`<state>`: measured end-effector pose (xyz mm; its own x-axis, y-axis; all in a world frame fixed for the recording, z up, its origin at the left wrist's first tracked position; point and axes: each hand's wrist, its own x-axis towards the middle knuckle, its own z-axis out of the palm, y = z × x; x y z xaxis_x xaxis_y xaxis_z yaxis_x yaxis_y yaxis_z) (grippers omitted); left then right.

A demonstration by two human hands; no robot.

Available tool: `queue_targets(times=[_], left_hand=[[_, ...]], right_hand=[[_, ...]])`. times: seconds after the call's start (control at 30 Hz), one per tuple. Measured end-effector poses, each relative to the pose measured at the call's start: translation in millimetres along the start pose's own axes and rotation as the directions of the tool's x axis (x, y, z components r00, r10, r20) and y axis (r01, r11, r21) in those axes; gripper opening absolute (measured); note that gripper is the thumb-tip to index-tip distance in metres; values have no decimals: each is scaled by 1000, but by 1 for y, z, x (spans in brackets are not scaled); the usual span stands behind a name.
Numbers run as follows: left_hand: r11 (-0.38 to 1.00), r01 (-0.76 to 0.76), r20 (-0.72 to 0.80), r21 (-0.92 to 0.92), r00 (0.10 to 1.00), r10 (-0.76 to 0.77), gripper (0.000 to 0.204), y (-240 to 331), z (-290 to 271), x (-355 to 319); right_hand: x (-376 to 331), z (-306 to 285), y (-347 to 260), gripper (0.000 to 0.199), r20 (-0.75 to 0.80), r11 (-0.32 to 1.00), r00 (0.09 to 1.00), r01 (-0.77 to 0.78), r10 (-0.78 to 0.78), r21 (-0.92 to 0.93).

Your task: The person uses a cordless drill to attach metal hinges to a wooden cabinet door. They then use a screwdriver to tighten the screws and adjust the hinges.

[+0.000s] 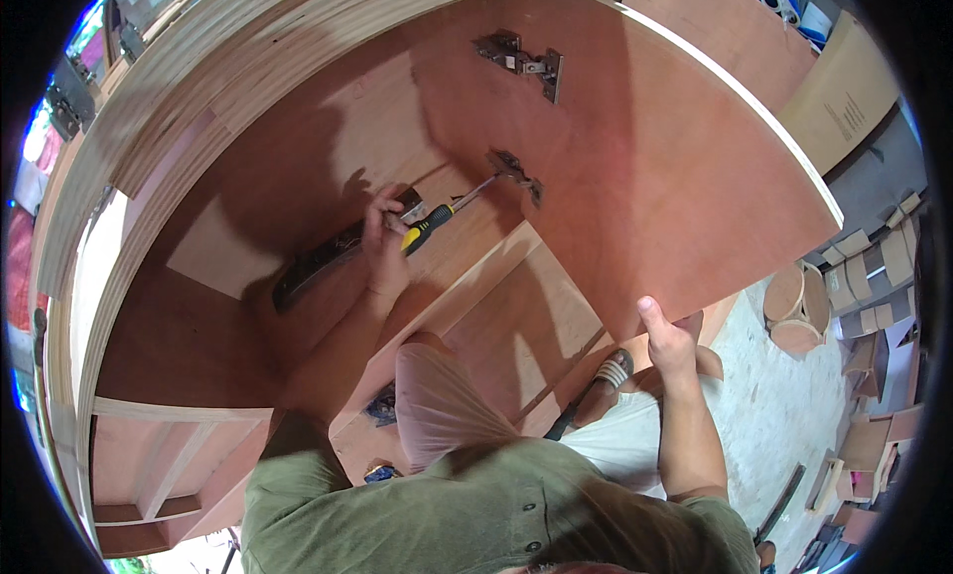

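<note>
My left hand is closed at the handle of a yellow-and-black screwdriver. The shaft slants up to the right, its tip at the lower metal hinge on a reddish-brown wooden cabinet door. Higher on that door is another metal hinge. My right hand grips the door's near edge, thumb on the facing side and fingers partly hidden behind it. Beyond my left hand, a long dark object lies inside the cabinet; I cannot make out its kind.
Layered plywood edges frame the cabinet at the left. A wooden crosspiece runs beside my knees. Cardboard, a round wooden piece and several wood offcuts are at the right, by the pale floor.
</note>
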<state>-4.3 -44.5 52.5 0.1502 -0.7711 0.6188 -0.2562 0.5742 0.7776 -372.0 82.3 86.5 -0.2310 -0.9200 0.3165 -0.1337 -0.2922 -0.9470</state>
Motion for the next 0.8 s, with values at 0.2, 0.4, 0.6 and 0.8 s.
queue_targets(times=[0.2,0.4,0.6,0.8], left_hand=[[176,795,336,-580,430,-838,44,11,4,16],[326,941,583,-89,315,-749,25,-12,-23,21],[924,146,386,353,877,-286,24,-13,-6,7],[784,-248,260,568,959,115,22,15,5,-1]], right_hand=[[-2,-6,4,36,-24,1000,1000,-13,13,-12],[-1,-2,-2,34,10,1000,1000,-19,19,-4],[-2,-4,0,36,20,998,998,-63,62,27],[-1,-8,1,39,30,999,998,-48,48,16]])
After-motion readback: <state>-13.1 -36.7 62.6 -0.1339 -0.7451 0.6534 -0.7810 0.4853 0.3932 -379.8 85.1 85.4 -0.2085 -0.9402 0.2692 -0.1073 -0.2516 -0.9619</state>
